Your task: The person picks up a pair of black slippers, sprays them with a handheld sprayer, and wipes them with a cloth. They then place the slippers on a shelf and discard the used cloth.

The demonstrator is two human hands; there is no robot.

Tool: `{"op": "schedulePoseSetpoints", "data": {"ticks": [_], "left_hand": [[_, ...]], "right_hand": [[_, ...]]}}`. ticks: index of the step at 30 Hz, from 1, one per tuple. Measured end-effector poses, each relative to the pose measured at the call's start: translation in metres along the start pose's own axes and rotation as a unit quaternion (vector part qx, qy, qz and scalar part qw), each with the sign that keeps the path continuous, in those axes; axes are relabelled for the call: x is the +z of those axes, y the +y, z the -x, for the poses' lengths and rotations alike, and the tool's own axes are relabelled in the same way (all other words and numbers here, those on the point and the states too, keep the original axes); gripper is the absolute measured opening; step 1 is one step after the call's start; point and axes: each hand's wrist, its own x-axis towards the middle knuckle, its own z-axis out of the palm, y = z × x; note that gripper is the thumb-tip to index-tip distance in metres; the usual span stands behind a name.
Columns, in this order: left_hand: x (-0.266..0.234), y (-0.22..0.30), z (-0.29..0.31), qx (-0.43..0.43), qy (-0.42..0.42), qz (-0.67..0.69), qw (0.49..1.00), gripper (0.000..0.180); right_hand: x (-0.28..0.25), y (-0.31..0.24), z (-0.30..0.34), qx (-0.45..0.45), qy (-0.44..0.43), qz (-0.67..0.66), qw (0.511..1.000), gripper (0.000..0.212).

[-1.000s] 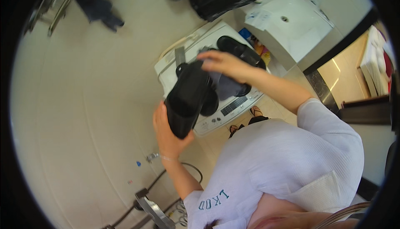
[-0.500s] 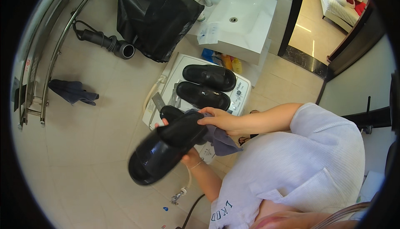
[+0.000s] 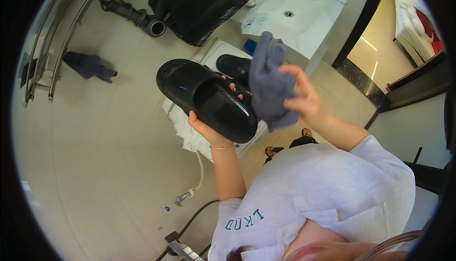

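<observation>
A black slipper (image 3: 223, 111) rests in my left hand (image 3: 209, 131), my thumb on its near side and fingertips showing past its far side. My right hand (image 3: 306, 101) grips a bunched grey-blue cloth (image 3: 271, 85), just right of the slipper. Between the cloth and the slipper's heel or toe end I cannot tell whether there is contact. Behind them, another black slipper (image 3: 232, 65) lies on a white washing machine (image 3: 223, 48), partly covered by the cloth. Other dark footwear there is mostly hidden.
A white sink (image 3: 316, 11) stands beyond the machine. A black bag (image 3: 199, 6) and a hair dryer (image 3: 135, 16) hang at the far wall. Left, a dark cloth (image 3: 89, 66) hangs by a metal rail (image 3: 71, 37). White paper (image 3: 187, 132) lies by the machine's edge.
The slipper in my left hand has swung up and turned. My right hand has come off it and lifted the cloth up and to the right. The whole view has shifted.
</observation>
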Motion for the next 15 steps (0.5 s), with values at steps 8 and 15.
{"op": "schedulePoseSetpoints", "data": {"ticks": [8, 15], "left_hand": [[0.041, -0.088, -0.006, -0.002, 0.043, -0.064, 0.997, 0.069], [0.082, -0.154, -0.012, 0.090, 0.047, -0.189, 0.977, 0.073]], "right_hand": [[-0.036, -0.027, -0.002, -0.339, -0.202, 0.582, 0.711, 0.053], [-0.050, -0.070, -0.032, -0.355, -0.099, 0.591, 0.718, 0.014]]}}
